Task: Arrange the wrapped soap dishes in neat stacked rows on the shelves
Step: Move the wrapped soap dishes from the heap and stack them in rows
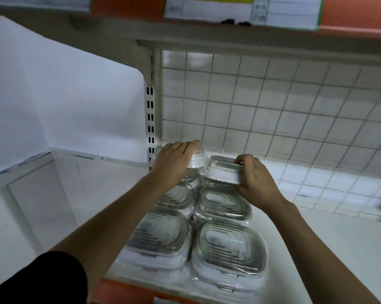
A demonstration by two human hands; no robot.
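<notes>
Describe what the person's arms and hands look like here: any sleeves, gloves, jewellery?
Both forearms are bare from the elbow down. The left hand and right hand wear no gloves, and no rings, watch or bracelets show on either wrist. The only clothing in view is a black sleeve at the lower left, on the left upper arm; the right arm's sleeve is out of frame.

Wrapped white dishes with ribbed silvery trays lie flat in two stacked rows on the shelf.
</notes>
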